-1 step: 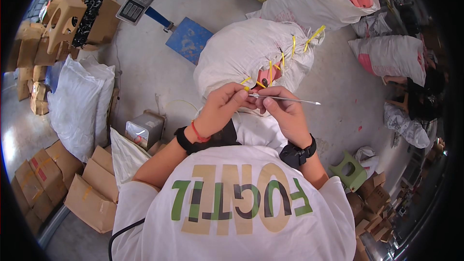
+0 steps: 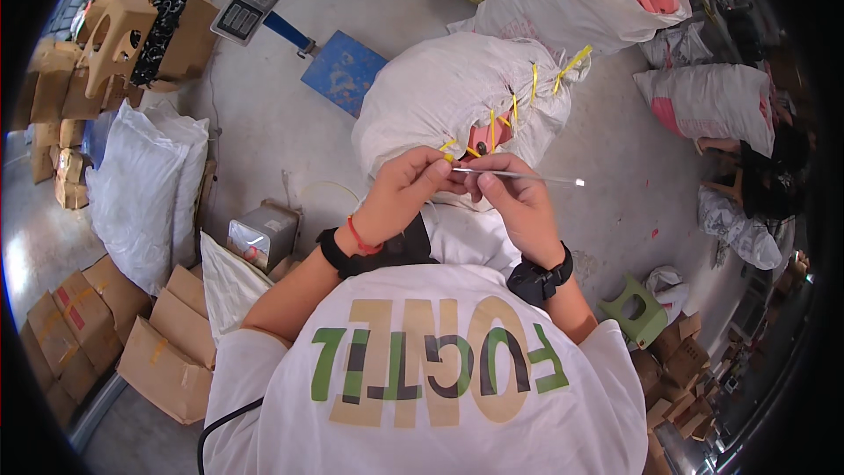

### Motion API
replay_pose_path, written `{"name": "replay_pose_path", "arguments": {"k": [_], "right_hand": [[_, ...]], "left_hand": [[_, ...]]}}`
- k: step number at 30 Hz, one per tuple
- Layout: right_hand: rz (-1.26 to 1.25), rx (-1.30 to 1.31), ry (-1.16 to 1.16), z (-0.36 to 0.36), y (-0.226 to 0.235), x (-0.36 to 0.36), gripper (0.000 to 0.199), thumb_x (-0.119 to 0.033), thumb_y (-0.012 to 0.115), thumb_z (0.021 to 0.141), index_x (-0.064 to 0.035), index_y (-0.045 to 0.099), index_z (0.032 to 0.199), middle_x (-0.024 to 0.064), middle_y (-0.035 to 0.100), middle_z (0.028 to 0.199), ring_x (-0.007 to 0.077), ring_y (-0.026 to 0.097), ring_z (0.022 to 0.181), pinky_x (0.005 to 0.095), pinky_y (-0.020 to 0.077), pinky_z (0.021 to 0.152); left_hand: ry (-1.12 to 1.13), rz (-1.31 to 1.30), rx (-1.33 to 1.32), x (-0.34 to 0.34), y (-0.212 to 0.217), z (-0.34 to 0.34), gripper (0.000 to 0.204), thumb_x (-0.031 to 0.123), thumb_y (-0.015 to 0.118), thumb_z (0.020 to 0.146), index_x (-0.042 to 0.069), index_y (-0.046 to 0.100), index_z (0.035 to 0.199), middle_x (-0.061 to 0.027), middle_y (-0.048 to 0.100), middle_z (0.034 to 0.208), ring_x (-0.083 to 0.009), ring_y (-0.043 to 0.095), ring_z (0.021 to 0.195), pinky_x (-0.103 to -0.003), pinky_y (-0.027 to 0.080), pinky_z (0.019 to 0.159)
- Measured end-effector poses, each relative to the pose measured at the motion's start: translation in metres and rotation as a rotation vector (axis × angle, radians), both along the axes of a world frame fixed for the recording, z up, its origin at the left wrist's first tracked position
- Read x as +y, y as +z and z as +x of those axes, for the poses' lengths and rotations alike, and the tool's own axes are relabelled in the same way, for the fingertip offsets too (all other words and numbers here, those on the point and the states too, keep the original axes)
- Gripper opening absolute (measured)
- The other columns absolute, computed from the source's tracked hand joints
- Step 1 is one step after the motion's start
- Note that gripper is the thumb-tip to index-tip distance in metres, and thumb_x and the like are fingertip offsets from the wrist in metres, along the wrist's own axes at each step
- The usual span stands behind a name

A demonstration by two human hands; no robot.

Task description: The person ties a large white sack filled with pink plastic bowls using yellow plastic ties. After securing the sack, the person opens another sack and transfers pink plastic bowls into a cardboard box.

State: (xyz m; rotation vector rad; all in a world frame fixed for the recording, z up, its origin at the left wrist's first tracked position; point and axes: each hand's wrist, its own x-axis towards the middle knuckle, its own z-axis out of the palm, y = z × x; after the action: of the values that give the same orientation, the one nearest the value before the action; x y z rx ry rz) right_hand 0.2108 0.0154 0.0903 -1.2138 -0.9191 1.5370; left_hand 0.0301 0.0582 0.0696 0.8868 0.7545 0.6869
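Two hands come together at the near edge of a bulging white sack (image 2: 431,92): the left hand (image 2: 409,189) pinches a yellow strip (image 2: 448,158), while the right hand (image 2: 523,211) holds a slim metal rod (image 2: 545,178) in a narrow grip, one end beside the left fingertips. Pink pieces (image 2: 485,138) show through the sack's gap. A loose pinch could drop the strip; a skidding rod could jab fingers.

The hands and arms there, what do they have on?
Both hands are bare, without gloves. The left hand has a red bracelet and black band at its wrist; the right hand has a chunky black strap. The short sleeves are white.
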Motion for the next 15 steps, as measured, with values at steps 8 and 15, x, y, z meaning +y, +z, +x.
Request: {"name": "replay_pose_path", "arguments": {"k": [8,15], "right_hand": [[0.020,0.037,-0.197,-0.003,-0.025,0.012,0.029,-0.026,0.036,0.100,-0.0023,0.052,0.099,0.0050,0.060,0.081,0.0102,0.054,0.076,0.0263,0.0442,0.075],[-0.076,-0.377,-0.056,0.029,-0.038,-0.014,0.022,-0.021,0.045,0.097,-0.0031,0.057,0.096,0.0010,0.052,0.065,0.0096,0.050,0.064,0.0267,0.0417,0.065]], "left_hand": [[0.133,-0.059,0.120,0.015,-0.010,0.001,0.028,0.023,0.052,0.094,-0.002,0.062,0.101,-0.0040,0.064,0.094,-0.0074,0.056,0.084,-0.023,0.044,0.079],[-0.083,0.837,0.743,-0.002,-0.041,-0.005,0.025,0.025,0.063,0.084,0.003,0.061,0.097,-0.0102,0.061,0.102,-0.0227,0.058,0.093,-0.035,0.046,0.082]]}}
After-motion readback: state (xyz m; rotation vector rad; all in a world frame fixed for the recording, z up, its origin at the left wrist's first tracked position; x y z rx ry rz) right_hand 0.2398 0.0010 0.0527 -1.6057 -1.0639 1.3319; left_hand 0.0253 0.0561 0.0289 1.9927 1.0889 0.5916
